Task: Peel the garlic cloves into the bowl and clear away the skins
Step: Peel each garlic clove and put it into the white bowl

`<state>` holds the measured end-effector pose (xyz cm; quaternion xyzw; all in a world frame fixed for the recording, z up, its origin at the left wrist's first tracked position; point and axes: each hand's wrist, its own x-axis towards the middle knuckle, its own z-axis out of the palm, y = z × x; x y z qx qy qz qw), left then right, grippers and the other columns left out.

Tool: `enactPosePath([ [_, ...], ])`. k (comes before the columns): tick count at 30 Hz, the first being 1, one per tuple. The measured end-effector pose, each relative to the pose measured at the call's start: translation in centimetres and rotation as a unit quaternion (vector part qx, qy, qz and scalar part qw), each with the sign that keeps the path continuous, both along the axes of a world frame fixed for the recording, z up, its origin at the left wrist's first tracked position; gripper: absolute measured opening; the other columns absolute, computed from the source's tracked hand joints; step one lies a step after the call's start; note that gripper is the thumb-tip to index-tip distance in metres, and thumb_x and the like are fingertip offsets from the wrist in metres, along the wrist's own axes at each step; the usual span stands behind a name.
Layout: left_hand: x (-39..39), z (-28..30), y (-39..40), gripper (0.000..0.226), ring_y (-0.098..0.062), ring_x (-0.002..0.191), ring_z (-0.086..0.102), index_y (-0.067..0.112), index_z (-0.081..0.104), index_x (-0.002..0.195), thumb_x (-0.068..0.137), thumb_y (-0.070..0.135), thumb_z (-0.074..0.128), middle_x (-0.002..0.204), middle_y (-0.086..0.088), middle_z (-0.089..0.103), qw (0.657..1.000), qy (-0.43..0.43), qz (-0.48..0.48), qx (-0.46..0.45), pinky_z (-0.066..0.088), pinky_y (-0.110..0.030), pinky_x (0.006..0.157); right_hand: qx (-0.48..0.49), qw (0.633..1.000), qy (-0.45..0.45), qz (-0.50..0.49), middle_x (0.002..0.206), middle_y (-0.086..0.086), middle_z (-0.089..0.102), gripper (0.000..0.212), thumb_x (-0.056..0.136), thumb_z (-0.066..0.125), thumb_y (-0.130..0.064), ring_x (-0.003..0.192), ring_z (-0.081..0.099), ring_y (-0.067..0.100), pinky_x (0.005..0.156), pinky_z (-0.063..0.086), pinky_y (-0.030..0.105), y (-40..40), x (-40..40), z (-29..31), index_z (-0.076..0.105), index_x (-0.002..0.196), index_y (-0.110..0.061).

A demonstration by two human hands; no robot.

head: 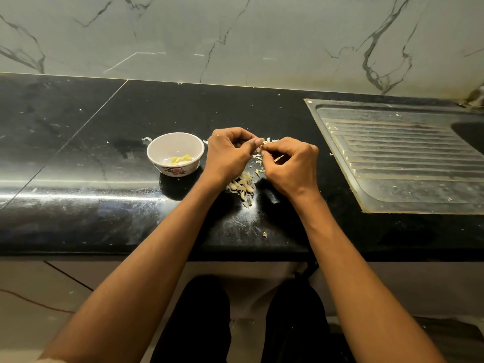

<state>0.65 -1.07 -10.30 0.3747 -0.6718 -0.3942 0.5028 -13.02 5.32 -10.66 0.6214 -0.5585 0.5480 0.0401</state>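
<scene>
On the left of the black countertop (78,158) stands a small white bowl (165,146) with a flower printed on its outer wall; a few peeled, pale yellow cloves (180,159) lie at its bottom. Just to the right of the bowl, the left hand (227,153) is raised above the counter, forearm reaching in from the lower left, fingers curled and thumb pressed forward. It meets the right hand (290,163), whose fingers are likewise bent inward, knuckles up. Between the two sets of fingertips both hands pinch one garlic clove (260,149), mostly hidden by the fingers, with only a pale sliver of it showing. Beneath the wrists, a heap of unpeeled cloves (242,186) rests on the counter, cream-coloured and papery. Loose skins (269,140) lie scattered beyond the fingertips and around the heap. Further right, a steel sink drainboard (403,158) with ridges is set into the counter, well apart from the hands.
</scene>
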Motion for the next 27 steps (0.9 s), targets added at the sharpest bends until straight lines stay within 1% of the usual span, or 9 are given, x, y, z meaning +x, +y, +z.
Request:
enactPosePath([
  [3,-0.09,-0.04,0.14,0.007,0.000,0.057,0.063,0.010,0.078,0.082,0.088,0.008,0.078,0.066,0.002,0.071,1.000,-0.008,-0.003,0.001,0.050,-0.017,0.059,0.006,1.000,0.008,-0.002,0.078,0.002,0.077,0.007,0.078,0.079,-0.010,0.064,0.070,0.011,0.061,0.057,0.024,0.08,-0.01,-0.01,0.082,0.084,-0.010],
  [8,-0.10,-0.09,0.14,0.007,-0.001,0.060,0.066,0.010,0.078,0.082,0.088,0.008,0.078,0.069,0.001,0.073,1.000,-0.019,-0.006,0.003,0.053,-0.019,0.061,0.021,0.999,0.029,-0.008,0.067,0.001,0.073,0.004,0.076,0.076,-0.013,0.056,0.066,0.013,0.055,0.055,0.032,0.26,0.16,0.00,0.080,0.074,-0.011],
  [13,-0.24,-0.30,0.05,0.006,-0.005,0.061,0.068,0.008,0.079,0.082,0.088,0.007,0.078,0.071,-0.003,0.075,1.000,-0.021,-0.003,-0.001,0.056,-0.024,0.063,0.032,0.998,0.050,-0.017,0.058,0.000,0.066,0.015,0.078,0.073,-0.015,0.050,0.059,0.016,0.051,0.049,0.035,0.25,0.41,0.05,0.074,0.065,-0.009],
  [16,-0.21,-0.42,-0.07,0.006,-0.007,0.061,0.069,0.009,0.080,0.082,0.087,0.008,0.078,0.071,-0.003,0.075,1.000,-0.020,0.002,-0.002,0.058,-0.027,0.062,0.039,0.997,0.059,-0.022,0.058,-0.001,0.065,0.016,0.080,0.071,-0.018,0.050,0.058,0.015,0.052,0.049,0.035,0.17,0.60,-0.03,0.074,0.066,-0.009],
  [21,-0.26,-0.35,0.09,0.006,-0.004,0.055,0.066,0.005,0.080,0.082,0.087,0.007,0.077,0.065,-0.001,0.072,1.000,-0.010,0.005,0.013,0.052,-0.020,0.055,0.040,0.994,0.095,-0.031,0.062,0.003,0.066,0.018,0.082,0.068,-0.020,0.055,0.058,0.020,0.055,0.050,0.040,0.10,0.81,-0.04,0.073,0.070,-0.007],
  [25,-0.37,-0.20,0.31,0.008,-0.005,0.050,0.063,0.004,0.078,0.080,0.088,0.004,0.077,0.057,0.001,0.069,0.999,0.016,0.004,0.049,0.049,-0.020,0.050,0.038,0.991,0.123,-0.040,0.068,0.006,0.069,0.017,0.082,0.066,-0.020,0.058,0.059,0.020,0.058,0.051,0.039,0.03,0.79,-0.06,0.075,0.075,-0.008],
  [27,-0.38,-0.15,0.45,0.009,-0.004,0.049,0.063,0.004,0.077,0.079,0.088,0.003,0.077,0.056,0.002,0.068,0.998,0.026,-0.002,0.062,0.048,-0.019,0.049,0.031,0.991,0.122,-0.037,0.067,0.005,0.069,0.014,0.082,0.068,-0.017,0.057,0.059,0.019,0.057,0.050,0.038,0.02,0.74,-0.06,0.076,0.075,-0.008],
])
